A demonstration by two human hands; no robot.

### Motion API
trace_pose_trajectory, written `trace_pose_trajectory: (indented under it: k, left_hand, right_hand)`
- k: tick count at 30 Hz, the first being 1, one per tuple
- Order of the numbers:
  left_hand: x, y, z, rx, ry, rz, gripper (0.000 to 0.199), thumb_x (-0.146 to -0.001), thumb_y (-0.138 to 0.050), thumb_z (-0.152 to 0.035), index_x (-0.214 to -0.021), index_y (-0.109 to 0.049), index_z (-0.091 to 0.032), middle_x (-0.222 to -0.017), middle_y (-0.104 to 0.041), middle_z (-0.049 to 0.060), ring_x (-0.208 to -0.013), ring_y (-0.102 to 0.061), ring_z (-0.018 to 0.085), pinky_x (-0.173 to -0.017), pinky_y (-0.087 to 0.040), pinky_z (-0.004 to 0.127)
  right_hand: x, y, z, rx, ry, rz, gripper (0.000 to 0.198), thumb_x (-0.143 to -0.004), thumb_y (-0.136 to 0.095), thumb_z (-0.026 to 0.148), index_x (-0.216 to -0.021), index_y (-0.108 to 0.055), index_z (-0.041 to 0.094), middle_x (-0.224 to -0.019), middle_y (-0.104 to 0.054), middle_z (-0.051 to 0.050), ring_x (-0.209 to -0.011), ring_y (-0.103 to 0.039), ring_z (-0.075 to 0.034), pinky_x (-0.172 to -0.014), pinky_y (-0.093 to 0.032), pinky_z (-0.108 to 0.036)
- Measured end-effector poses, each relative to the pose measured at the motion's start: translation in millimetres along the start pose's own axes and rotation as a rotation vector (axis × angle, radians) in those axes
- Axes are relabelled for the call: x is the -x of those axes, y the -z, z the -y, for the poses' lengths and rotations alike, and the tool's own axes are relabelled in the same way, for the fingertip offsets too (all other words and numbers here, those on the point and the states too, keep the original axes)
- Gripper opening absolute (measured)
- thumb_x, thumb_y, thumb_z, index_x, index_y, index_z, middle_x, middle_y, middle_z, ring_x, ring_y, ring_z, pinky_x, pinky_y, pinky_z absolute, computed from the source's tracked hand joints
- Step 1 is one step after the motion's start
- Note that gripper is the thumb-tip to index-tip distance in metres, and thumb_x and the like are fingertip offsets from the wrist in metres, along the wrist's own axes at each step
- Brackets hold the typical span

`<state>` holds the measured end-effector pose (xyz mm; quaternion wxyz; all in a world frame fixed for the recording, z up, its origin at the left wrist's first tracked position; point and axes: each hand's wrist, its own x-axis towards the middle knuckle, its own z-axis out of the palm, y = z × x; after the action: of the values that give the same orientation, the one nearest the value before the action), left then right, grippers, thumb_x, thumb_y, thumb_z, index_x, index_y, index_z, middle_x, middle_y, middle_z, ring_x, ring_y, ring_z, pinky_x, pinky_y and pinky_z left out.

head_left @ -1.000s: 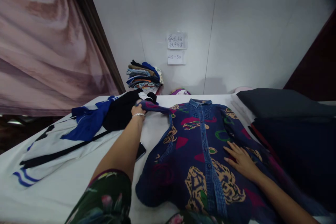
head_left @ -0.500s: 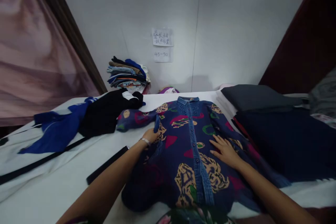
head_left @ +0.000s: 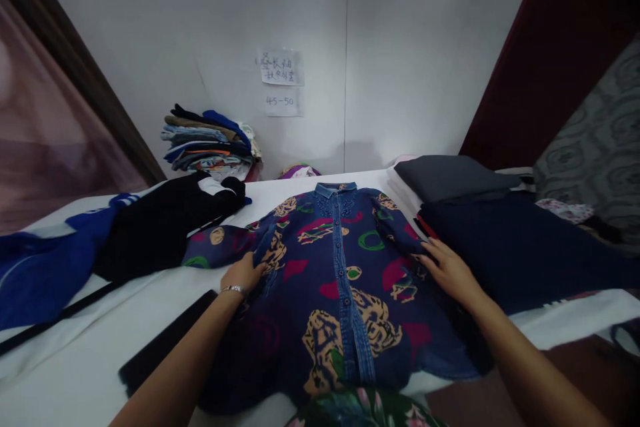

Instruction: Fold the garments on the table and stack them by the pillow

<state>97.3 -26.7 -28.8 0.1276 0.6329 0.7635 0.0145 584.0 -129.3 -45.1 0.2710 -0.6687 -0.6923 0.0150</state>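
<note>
A dark blue patterned button shirt with a denim collar and placket lies front up, its collar toward the wall. My left hand, with a bracelet at the wrist, is closed on the fabric along the shirt's left side, its fingertips partly hidden. The left sleeve stretches out beyond it. My right hand rests at the shirt's right edge by the sleeve, fingers stretched and apart. The lower right sleeve is hard to make out beneath my hand and forearm.
Blue and black garments lie on the left of the white table, near a dark flat object. A folded clothes pile stands at the back left. Dark navy cloth and grey cloth lie right.
My right hand has moved from the shirt's front to its right edge, and the right sleeve no longer stretches out toward the lower right. The view has turned slightly right.
</note>
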Motion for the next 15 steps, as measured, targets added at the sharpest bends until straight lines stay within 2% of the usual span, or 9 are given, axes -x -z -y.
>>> trace_pose_trajectory:
  k: [4, 7, 11, 15]
  left_hand:
    - [15.4, 1.2, 15.5, 0.101, -0.016, 0.029, 0.047, -0.082, -0.047, -0.049, -0.114, -0.058, -0.015, -0.106, -0.069, 0.016, -0.1, -0.065, 0.031, -0.078, -0.047, 0.034]
    - [31.8, -0.4, 30.9, 0.201, -0.006, 0.109, 0.055, -0.082, -0.046, -0.052, -0.12, -0.054, -0.014, -0.098, -0.071, 0.012, -0.091, -0.068, 0.028, -0.074, -0.048, 0.032]
    - [54.5, -2.9, 47.8, 0.136, 0.012, 0.091, 0.056, -0.083, -0.045, -0.046, -0.129, -0.05, -0.015, -0.104, -0.07, 0.013, -0.096, -0.066, 0.029, -0.079, -0.048, 0.034]
    - [72.6, 5.5, 49.7, -0.031, 0.067, 0.05, 0.053, -0.086, -0.04, -0.041, -0.132, -0.05, -0.016, -0.111, -0.068, 0.016, -0.101, -0.064, 0.032, -0.082, -0.046, 0.04]
  right_hand:
    - [15.6, -0.3, -36.6, 0.006, -0.094, 0.08, 0.052, -0.084, -0.046, 0.039, -0.132, -0.053, 0.02, -0.127, -0.062, -0.01, -0.118, -0.057, -0.027, -0.101, -0.046, -0.041]
    - [28.8, -10.2, -47.7, 0.003, -0.133, 0.089, 0.06, -0.081, -0.046, 0.039, -0.138, -0.046, 0.018, -0.125, -0.063, -0.01, -0.116, -0.059, -0.028, -0.098, -0.048, -0.041]
    - [32.3, -10.1, -43.6, -0.075, -0.208, 0.087, 0.065, -0.08, -0.044, 0.033, -0.143, -0.039, 0.021, -0.119, -0.067, -0.007, -0.11, -0.063, -0.026, -0.093, -0.051, -0.038]
    - [23.1, 8.4, -28.2, -0.264, -0.244, 0.03, 0.063, -0.081, -0.047, 0.036, -0.142, -0.042, 0.021, -0.125, -0.063, -0.006, -0.111, -0.062, -0.025, -0.094, -0.05, -0.035]
